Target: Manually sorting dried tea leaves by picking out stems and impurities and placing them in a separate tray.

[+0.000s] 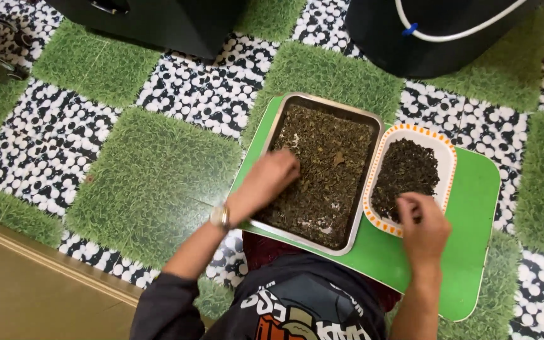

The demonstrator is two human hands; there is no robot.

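Observation:
A metal tray (365, 182) filled with dried green-brown leaves lies on a green board (473, 208) on the floor. My left hand (271, 179), with a watch on its wrist, rests fingers-down in the leaves at the tray's left side. To the right sits a white rectangular dish with an orange dotted rim (448, 157), holding darker dried leaves. My right hand (423, 223) hovers over the dish's near edge with fingertips pinched together; whether they hold any leaves is too small to tell.
The floor is patterned in squares of grass green and black-and-white pebbles (152, 170). Two large black objects (158, 22) (436, 38) stand at the far side, the right one with a white tube. A brown ledge (26, 283) runs at lower left.

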